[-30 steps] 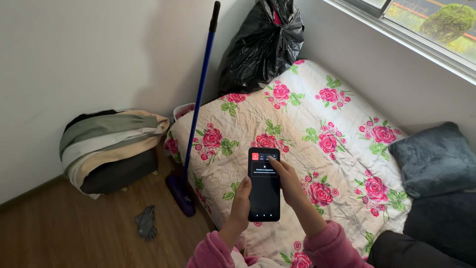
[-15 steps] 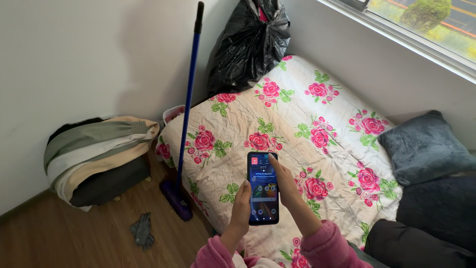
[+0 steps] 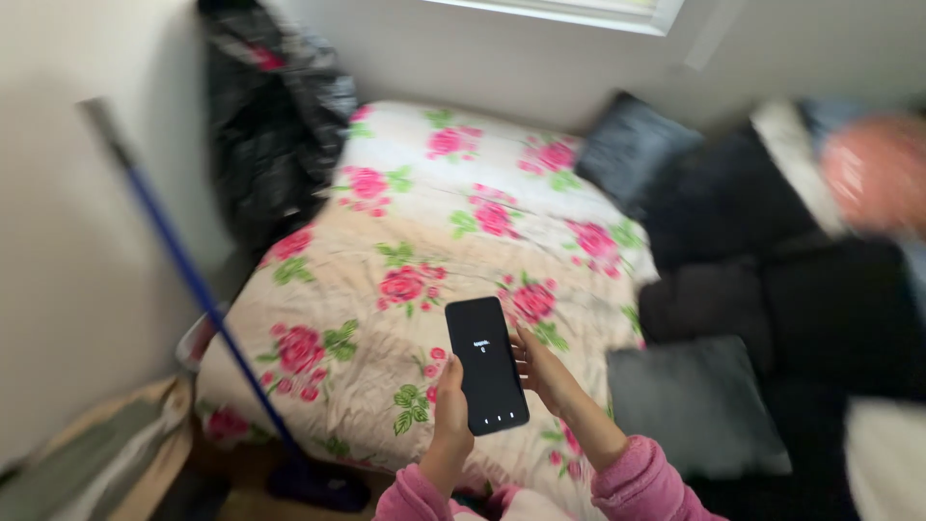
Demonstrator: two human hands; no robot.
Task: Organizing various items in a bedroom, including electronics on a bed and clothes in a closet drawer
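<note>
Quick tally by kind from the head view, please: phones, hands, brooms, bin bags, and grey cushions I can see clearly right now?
Phones: 1, phone, gripped by the left hand
Hands: 2, with the right hand
Brooms: 1, blue broom
Bin bags: 1, black bag
Grey cushions: 2, far cushion, near cushion
Total: 7

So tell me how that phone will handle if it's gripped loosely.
The phone looks rigid and flat, so it shouldn't flex. Its glossy face suggests it could slip from the left hand. It likely lands softly on the bed below.
</note>
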